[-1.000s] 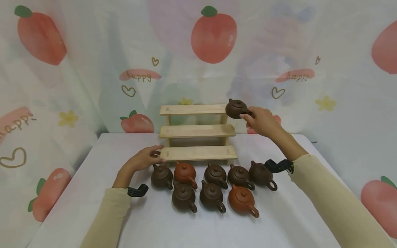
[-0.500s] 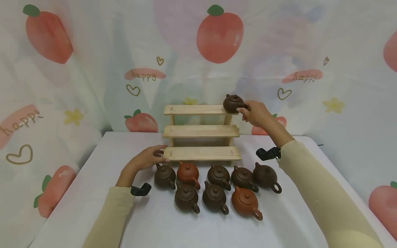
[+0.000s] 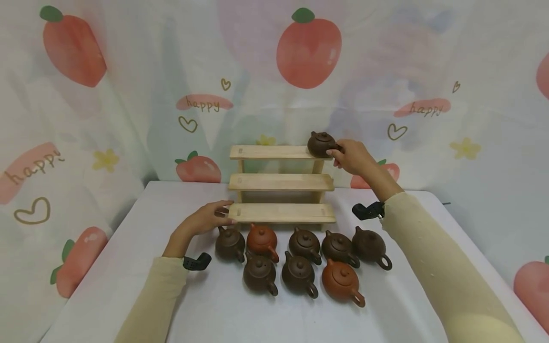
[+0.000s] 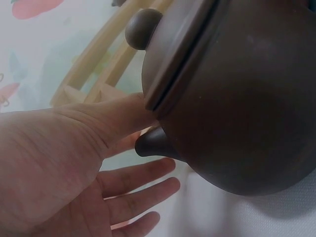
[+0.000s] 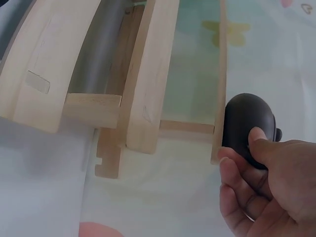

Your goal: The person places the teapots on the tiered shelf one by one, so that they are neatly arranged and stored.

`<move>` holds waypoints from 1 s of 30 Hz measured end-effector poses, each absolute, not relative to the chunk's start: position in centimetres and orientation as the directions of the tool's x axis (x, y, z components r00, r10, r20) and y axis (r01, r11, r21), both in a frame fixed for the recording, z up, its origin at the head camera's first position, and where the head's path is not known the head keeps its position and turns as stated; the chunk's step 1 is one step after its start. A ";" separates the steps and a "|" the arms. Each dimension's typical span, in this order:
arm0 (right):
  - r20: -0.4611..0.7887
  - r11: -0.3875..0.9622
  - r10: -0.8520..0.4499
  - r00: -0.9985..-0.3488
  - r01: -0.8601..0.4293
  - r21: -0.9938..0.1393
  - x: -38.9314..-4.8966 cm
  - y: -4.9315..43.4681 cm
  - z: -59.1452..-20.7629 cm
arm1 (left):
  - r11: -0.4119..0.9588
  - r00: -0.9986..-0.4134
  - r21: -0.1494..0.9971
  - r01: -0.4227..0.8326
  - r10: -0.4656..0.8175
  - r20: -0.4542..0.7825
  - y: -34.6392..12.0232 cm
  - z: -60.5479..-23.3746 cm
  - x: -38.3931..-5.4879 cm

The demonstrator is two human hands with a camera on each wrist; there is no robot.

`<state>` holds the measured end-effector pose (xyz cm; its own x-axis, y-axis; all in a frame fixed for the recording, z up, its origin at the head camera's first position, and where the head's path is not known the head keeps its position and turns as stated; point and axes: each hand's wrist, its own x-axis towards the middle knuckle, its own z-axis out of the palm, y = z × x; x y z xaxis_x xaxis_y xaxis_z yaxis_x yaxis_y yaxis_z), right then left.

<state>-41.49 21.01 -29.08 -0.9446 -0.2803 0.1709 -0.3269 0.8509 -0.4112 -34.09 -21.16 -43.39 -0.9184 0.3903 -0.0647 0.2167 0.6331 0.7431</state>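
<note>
In the head view, my right hand (image 3: 352, 156) pinches the handle of a dark brown teapot (image 3: 320, 144) between thumb and fingers. That teapot is upright at the right end of the top board of a three-tier wooden display stand (image 3: 280, 182); the right wrist view has its dark body (image 5: 248, 126) against the board's edge. At the lowest board's left end, my left hand (image 3: 206, 219) grips the stand with thumb in front and index finger behind. Its other fingers (image 4: 143, 197) extend loosely in the left wrist view, where a nearby brown teapot (image 4: 247, 98) hides the thumb's tip.
Several teapots stand on the white-covered table (image 3: 274, 319) before the stand, mostly dark brown, including one at the right (image 3: 370, 245). Two are reddish: one teapot at the back (image 3: 261, 239), one reddish teapot in front (image 3: 340, 280). A fruit-print cloth (image 3: 257, 62) hangs behind.
My right hand has brought the brown teapot left, from beside the top board onto its right end. The left hand keeps its place on the stand. The head view has shifted slightly.
</note>
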 end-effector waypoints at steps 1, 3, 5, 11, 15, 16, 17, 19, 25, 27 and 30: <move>0.172 0.851 -0.279 -0.945 -0.327 -0.411 -41.5 21.0 -29.1 | 0.633 -0.919 0.743 0.217 0.390 -0.063 -21.1 -43.4 -34.1; 0.173 0.852 -0.278 -0.945 -0.326 -0.410 -41.5 21.1 -29.2 | 0.633 -0.918 0.742 0.223 0.393 -0.059 -21.0 -43.4 -34.1; 0.170 0.853 -0.276 -0.946 -0.323 -0.411 -41.6 21.1 -29.2 | 0.631 -0.919 0.745 0.215 0.389 -0.063 -20.9 -43.4 -34.2; 0.134 0.852 -0.279 -0.951 -0.309 -0.423 -41.3 21.6 -29.4 | 0.635 -0.917 0.741 0.217 0.393 -0.068 -21.0 -43.3 -34.1; 0.083 0.862 -0.298 -0.951 -0.305 -0.404 -40.4 22.2 -29.8 | 0.636 -0.914 0.735 0.234 0.401 -0.056 -21.1 -43.1 -34.2; 0.065 0.869 -0.301 -0.951 -0.302 -0.392 -40.2 22.5 -30.0 | 0.636 -0.914 0.735 0.236 0.403 -0.055 -21.1 -43.1 -34.2; 0.052 0.875 -0.304 -0.951 -0.301 -0.380 -39.8 22.7 -30.2 | 0.636 -0.912 0.734 0.239 0.406 -0.055 -21.1 -43.1 -34.2; 0.022 0.883 -0.311 -0.950 -0.298 -0.362 -39.0 23.3 -30.9 | 0.633 -0.912 0.738 0.234 0.406 -0.058 -21.2 -43.1 -34.2; 0.012 0.867 -0.365 -0.931 -0.344 -0.359 -35.2 25.5 -34.0 | 0.625 -0.912 0.745 0.233 0.407 -0.056 -21.2 -43.2 -34.1; 0.031 0.868 -0.370 -0.928 -0.358 -0.345 -33.4 26.4 -35.1 | 0.626 -0.910 0.743 0.237 0.410 -0.055 -21.2 -43.3 -34.1; 0.007 0.895 -0.326 -0.945 -0.311 -0.320 -30.6 27.7 -36.3 | 0.632 -0.912 0.741 0.229 0.406 -0.064 -21.1 -43.3 -34.1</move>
<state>-30.59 27.68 -36.31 -0.9453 -0.3260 0.0074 -0.3111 0.8948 -0.3202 -34.13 -21.11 -43.35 -0.9117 0.4058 -0.0644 0.2289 0.6318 0.7406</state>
